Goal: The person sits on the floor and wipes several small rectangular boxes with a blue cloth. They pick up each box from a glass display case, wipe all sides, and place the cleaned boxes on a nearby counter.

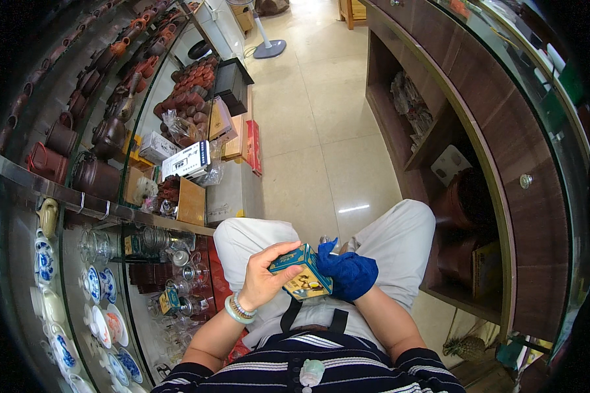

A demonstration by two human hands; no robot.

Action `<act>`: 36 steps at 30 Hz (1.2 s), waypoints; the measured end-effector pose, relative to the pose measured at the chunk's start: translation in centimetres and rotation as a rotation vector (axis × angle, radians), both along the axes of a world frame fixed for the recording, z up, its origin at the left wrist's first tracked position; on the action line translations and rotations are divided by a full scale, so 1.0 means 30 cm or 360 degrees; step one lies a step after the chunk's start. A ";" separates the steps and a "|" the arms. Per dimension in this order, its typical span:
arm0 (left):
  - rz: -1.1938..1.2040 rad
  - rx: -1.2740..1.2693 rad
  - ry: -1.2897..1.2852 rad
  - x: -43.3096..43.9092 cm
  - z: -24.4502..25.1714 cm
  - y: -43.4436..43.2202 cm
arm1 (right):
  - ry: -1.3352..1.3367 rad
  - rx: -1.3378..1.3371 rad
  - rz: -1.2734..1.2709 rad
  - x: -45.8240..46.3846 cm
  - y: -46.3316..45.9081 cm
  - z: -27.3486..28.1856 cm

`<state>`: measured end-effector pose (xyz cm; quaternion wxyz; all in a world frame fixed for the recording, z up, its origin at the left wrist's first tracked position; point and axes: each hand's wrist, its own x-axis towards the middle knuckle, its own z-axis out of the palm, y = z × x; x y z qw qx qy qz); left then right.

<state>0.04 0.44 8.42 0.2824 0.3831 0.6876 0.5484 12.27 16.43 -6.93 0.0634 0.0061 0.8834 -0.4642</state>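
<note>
My left hand (pixel 268 275) grips a small teal and yellow cardboard box (pixel 305 284) above my lap, its thumb and fingers on opposite sides. The box bears writing and a picture. A blue cloth (pixel 351 272) is wrapped over my right hand (pixel 361 290), so those fingers are hidden. The bunched cloth lies against the right side of the box. Bracelets ring my left wrist.
On the left, glass shelves hold brown clay teapots (pixel 98 175), blue-and-white gaiwans (pixel 92 284) and glassware (pixel 192 305). A similar teal box (pixel 169 300) stands among the glassware. Cardboard boxes (pixel 228 194) stand ahead left. A wooden counter (pixel 536 236) with open compartments lines the right. A fan base (pixel 269 49) stands ahead.
</note>
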 end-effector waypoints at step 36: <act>0.0024 -0.0272 0.0372 -0.022 -0.081 -0.203 | 0.0569 0.1064 0.0384 -0.093 -0.031 0.205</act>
